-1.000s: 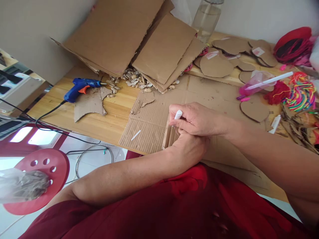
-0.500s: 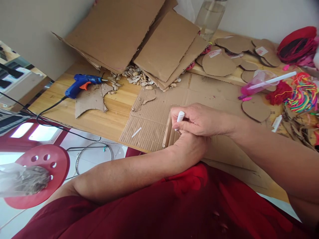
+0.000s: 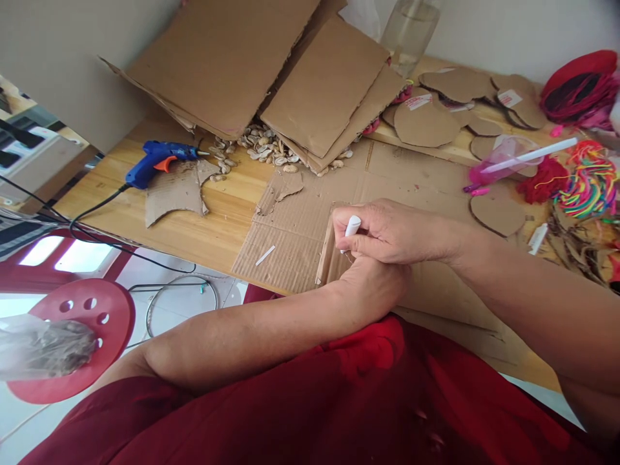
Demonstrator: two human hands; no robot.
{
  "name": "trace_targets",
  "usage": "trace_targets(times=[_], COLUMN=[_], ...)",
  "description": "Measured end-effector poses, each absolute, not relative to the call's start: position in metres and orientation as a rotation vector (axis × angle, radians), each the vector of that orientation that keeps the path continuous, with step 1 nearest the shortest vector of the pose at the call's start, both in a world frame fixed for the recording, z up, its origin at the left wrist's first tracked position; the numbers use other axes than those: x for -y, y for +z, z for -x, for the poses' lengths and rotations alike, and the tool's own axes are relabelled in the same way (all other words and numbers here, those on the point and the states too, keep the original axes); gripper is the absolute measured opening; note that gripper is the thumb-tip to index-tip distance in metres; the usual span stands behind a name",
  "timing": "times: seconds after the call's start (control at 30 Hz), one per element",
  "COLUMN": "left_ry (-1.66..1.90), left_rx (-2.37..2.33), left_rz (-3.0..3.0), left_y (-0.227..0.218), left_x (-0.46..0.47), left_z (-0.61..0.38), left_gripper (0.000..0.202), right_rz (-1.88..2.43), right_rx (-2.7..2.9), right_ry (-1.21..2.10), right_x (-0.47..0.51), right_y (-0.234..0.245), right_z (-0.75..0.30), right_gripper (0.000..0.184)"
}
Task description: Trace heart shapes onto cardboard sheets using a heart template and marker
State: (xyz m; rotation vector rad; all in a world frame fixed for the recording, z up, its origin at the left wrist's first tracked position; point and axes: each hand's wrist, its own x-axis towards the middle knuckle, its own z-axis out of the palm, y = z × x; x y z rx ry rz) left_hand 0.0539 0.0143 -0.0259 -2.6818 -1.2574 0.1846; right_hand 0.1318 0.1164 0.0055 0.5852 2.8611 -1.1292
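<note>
My right hand (image 3: 387, 231) is closed around a white pen-like tool (image 3: 351, 228), its tip pointed down at a piece of brown cardboard (image 3: 327, 261). My left hand (image 3: 372, 287) sits just beneath the right one, holding that cardboard piece at the table's front edge; its fingers are hidden under the right hand. Both hands rest over a large flat cardboard sheet (image 3: 300, 219) on the wooden table (image 3: 194, 229).
A blue glue gun (image 3: 157, 160) with a black cord lies at the left, beside a cardboard scrap (image 3: 174, 192). Stacked cardboard sheets (image 3: 271, 71) and a pile of shells (image 3: 264, 150) sit behind. Cardboard cut-outs (image 3: 426, 123), bright yarn (image 3: 586, 184) and a glass bottle (image 3: 409, 32) are at the right. A red stool (image 3: 72, 329) stands below left.
My right hand has shifted the white tool slightly to the right along the cardboard piece. The view has drifted a little; the left hand stays in place.
</note>
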Motion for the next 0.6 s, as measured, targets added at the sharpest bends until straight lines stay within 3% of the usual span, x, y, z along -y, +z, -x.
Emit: trace_targets(times=[0.6], left_ry=[0.213], left_rx=[1.334], left_rz=[2.731], left_y=[-0.029], left_x=[-0.014], left_z=[-0.06], left_gripper=[0.054], right_rz=[-0.523], right_rx=[-2.913], right_ry=[-1.025], right_x=[-0.114], right_y=[0.006], right_z=[-0.135], right_gripper=[0.013])
